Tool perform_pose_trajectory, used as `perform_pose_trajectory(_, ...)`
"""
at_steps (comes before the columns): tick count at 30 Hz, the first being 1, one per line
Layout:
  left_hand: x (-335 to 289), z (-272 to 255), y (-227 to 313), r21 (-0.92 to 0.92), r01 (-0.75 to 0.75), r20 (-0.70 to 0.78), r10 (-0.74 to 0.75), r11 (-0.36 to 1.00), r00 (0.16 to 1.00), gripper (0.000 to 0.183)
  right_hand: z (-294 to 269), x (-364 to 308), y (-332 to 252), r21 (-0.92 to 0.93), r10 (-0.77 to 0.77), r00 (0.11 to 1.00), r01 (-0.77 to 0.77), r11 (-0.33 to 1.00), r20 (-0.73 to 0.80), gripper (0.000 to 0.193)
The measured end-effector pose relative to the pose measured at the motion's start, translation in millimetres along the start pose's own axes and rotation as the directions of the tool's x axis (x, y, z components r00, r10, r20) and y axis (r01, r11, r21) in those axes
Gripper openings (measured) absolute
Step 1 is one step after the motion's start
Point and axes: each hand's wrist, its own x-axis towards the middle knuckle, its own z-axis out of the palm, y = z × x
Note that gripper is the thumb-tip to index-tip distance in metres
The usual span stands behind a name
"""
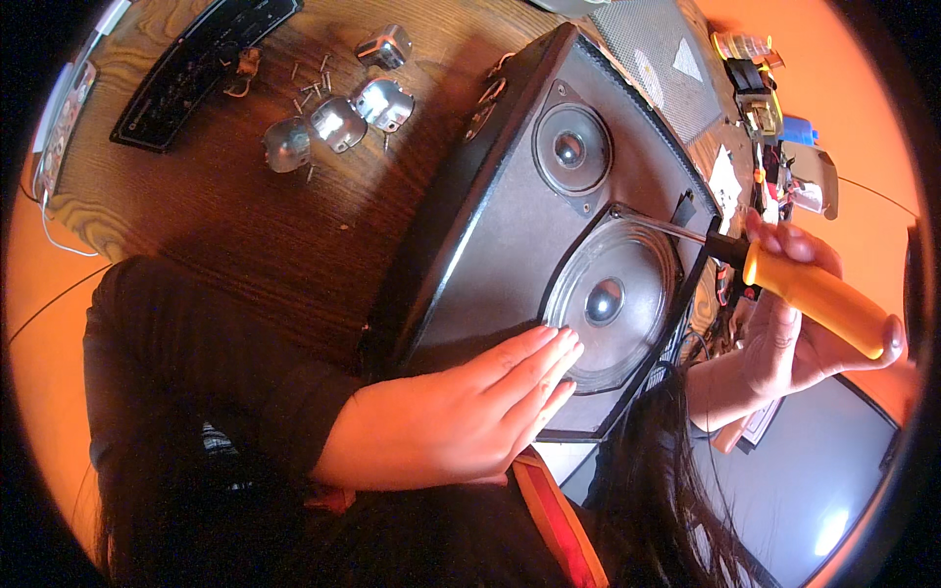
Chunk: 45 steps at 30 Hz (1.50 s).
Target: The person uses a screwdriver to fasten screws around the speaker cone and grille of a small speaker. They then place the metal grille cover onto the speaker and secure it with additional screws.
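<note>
A black speaker cabinet [490, 284] lies tilted on the table with its front facing up, its small round speaker driver [571, 149] above a large one [627, 338]. My left hand [470, 407] rests on the lower part of that front, fingers stretched out and fingertips at the large driver's rim. In my right hand [784, 323] is a screwdriver [818, 299] with a yellow and black handle, gripped with the fingers round it. Its shaft points left, and the tip meets the large driver's upper frame edge. Whether a screw sits under the tip is too small to tell.
On the wooden table [127, 186] left of the cabinet are several shiny metal corner pieces [338, 123], loose screws [314, 90] and a curved black panel [201, 76]. A mesh grille [652, 49] lies behind. Tools and clutter line the right; a dark flat screen [814, 480] is lower right.
</note>
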Motion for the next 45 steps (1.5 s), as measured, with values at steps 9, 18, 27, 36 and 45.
perform_pose_trajectory(9, 1.2, 1.1, -1.7, -0.057, 0.001, -0.038, -0.003, 0.998, 0.999, 0.079, -2.7, -20.2, 3.1, -0.21, -0.063, 0.995, 0.046, 0.977, -0.074, 0.078)
perform_pose_trajectory(18, 2.0, 3.2, 0.5, 0.079, -0.018, -0.032, 0.02, 0.997, 0.999, 0.063, 0.5, -2.2, 8.0, -0.405, -0.157, 0.983, 0.108, 0.908, -0.091, 0.076)
perform_pose_trajectory(27, 3.4, 4.2, 2.6, 0.04, 0.005, -0.048, -0.003, 0.999, 0.999, 0.061, 8.1, -0.1, 8.4, -0.138, -0.056, 0.991, 0.038, 0.99, -0.124, 0.082)
perform_pose_trajectory(36, 9.7, -13.4, -6.1, -0.236, 0.031, 0.085, -0.012, 0.971, 0.996, 0.078, -41.2, -36.1, 24.9, -0.164, -0.03, 0.844, -0.07, 0.984, -0.536, 0.075)
perform_pose_trajectory(45, 94.2, -53.2, -57.5, -0.102, 0.013, 0.144, 0.002, 0.995, 0.99, 0.036, -138.1, -89.5, 96.0, -0.064, -0.034, 0.208, -0.141, 0.988, -0.978, 0.064)
